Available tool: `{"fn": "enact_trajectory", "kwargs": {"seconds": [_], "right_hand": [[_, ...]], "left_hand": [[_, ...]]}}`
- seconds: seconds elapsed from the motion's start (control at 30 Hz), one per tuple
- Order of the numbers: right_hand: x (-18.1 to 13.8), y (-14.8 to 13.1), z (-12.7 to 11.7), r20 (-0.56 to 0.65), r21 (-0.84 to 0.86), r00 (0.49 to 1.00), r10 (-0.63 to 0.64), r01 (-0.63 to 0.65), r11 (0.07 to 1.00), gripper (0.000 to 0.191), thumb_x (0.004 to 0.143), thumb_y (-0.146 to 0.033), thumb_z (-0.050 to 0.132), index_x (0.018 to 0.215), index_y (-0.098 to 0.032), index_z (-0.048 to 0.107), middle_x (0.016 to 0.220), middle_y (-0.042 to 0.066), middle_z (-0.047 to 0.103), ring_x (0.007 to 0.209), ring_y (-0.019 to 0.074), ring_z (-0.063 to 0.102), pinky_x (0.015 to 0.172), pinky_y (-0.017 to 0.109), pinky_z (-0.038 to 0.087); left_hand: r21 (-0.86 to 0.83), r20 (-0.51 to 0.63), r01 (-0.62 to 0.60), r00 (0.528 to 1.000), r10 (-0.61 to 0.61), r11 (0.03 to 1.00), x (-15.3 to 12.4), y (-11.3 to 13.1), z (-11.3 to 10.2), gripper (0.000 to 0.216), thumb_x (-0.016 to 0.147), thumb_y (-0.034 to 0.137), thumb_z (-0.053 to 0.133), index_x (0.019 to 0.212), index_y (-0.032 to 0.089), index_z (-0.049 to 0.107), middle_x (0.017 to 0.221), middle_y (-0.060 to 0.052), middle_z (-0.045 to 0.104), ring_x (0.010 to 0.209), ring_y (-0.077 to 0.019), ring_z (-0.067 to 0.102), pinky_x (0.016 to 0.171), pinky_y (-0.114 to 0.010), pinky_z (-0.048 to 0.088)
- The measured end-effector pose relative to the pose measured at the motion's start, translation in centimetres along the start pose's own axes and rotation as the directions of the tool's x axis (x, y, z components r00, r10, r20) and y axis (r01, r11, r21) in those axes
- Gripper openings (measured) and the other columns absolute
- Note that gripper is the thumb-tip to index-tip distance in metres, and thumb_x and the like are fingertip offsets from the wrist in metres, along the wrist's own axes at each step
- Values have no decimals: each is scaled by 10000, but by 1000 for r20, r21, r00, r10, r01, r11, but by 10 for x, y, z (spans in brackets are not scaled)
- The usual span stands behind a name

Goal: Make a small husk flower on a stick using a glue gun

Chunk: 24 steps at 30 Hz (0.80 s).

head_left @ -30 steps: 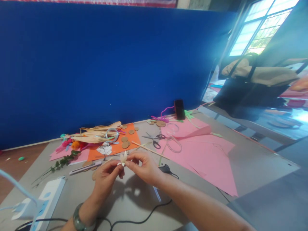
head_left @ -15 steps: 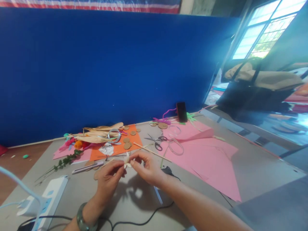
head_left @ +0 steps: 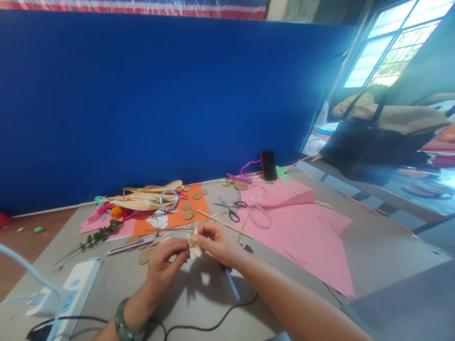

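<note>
A small cream, petal-shaped piece (head_left: 195, 249), looking like folded dried husk, is pinched between my two hands above the grey table. My left hand (head_left: 166, 260) has thumb and fingertips closed at its left side; a green bangle (head_left: 124, 322) circles that wrist. My right hand (head_left: 216, 244) grips the piece from the right and above, thumb pressed against the index finger. Partly hidden under my right hand lies a dark tool with a translucent stick (head_left: 232, 284) jutting out, apparently a glue gun. A thin wooden stick (head_left: 227, 225) rests just behind my right hand.
Scissors (head_left: 232, 208), a utility knife (head_left: 130, 246), pink paper (head_left: 313, 241), orange paper (head_left: 142, 228) and dried husks (head_left: 142, 198) lie around. A power strip (head_left: 80, 293) stands front left, with a black cable (head_left: 202, 329) running across. A phone (head_left: 268, 166) leans against the blue panel (head_left: 159, 94).
Both hands have shifted slightly right with the cream piece, which has turned and shows more of its folded side. My right fingers have moved over its top.
</note>
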State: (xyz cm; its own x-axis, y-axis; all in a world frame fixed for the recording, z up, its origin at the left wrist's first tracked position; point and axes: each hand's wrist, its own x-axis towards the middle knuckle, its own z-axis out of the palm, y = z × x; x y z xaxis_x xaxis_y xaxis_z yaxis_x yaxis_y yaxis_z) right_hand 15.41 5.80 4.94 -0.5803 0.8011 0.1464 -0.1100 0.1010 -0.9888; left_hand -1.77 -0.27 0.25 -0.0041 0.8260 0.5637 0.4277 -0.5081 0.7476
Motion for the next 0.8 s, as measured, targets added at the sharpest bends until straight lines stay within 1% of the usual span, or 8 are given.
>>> {"fn": "enact_trajectory", "kwargs": {"seconds": [0.17, 0.3, 0.4, 0.5, 0.53, 0.6, 0.7, 0.8], "right_hand": [[0, 4, -1, 52, 94, 994, 96, -101, 990, 413, 715, -530, 724, 673, -154, 558, 520, -51, 514, 473, 69, 436, 487, 206, 322], [0, 5, -1, 90, 103, 981, 169, -178, 979, 385, 721, -493, 730, 671, -154, 554, 506, -61, 505, 454, 59, 415, 470, 195, 298], [1, 7, -1, 60, 104, 985, 164, -169, 980, 395, 715, -516, 730, 710, -156, 569, 538, -57, 524, 465, 63, 433, 475, 196, 319], [2, 9, -2, -5, 85, 991, 135, -134, 987, 428, 720, -561, 713, 744, -156, 577, 541, -57, 534, 473, 66, 456, 497, 199, 346], [2, 9, -2, -7, 67, 990, 140, -139, 988, 436, 716, -568, 714, 733, -154, 578, 530, -58, 533, 469, 65, 457, 498, 198, 348], [1, 9, -3, 53, 34, 984, 172, -173, 984, 437, 700, -560, 730, 690, -147, 586, 524, -49, 545, 456, 61, 453, 481, 194, 342], [-1, 7, -2, 198, 54, 956, 215, -230, 972, 396, 702, -505, 745, 646, -136, 613, 580, -17, 608, 435, 56, 456, 447, 197, 340], [-2, 3, 2, 244, 113, 939, 243, -277, 954, 352, 695, -444, 758, 608, -134, 615, 604, -4, 643, 415, 49, 453, 415, 190, 329]], "left_hand": [[55, 15, -123, 992, 122, 991, 3, 6, -2, 110, 814, 134, 622, 803, 205, 705, 770, -46, 737, 707, -182, 685, 679, -281, 540], [91, 38, -184, 983, 181, 979, 3, 10, -3, 132, 811, 125, 619, 839, 211, 715, 799, -54, 749, 734, -191, 699, 702, -288, 545], [111, 34, -149, 989, 146, 983, 1, 9, -3, 127, 820, 144, 610, 836, 209, 718, 789, -59, 745, 724, -193, 693, 698, -295, 550], [115, -50, -90, 994, 96, 989, -1, 6, -3, 122, 818, 165, 620, 860, 209, 726, 822, -67, 751, 738, -196, 694, 686, -293, 554], [114, -84, -83, 992, 92, 990, -1, 5, -3, 123, 811, 168, 630, 872, 209, 729, 838, -69, 753, 748, -198, 696, 684, -292, 555], [117, -143, -83, 985, 99, 990, -2, 2, -3, 121, 793, 168, 654, 871, 212, 734, 836, -64, 754, 751, -200, 697, 678, -288, 556], [122, -191, -76, 977, 98, 990, -3, -3, -3, 123, 774, 168, 677, 867, 217, 740, 829, -56, 750, 763, -201, 696, 684, -286, 553], [132, -185, -52, 980, 76, 990, -4, -6, -3, 115, 785, 176, 663, 859, 215, 743, 831, -56, 746, 769, -198, 689, 684, -282, 548]]}}
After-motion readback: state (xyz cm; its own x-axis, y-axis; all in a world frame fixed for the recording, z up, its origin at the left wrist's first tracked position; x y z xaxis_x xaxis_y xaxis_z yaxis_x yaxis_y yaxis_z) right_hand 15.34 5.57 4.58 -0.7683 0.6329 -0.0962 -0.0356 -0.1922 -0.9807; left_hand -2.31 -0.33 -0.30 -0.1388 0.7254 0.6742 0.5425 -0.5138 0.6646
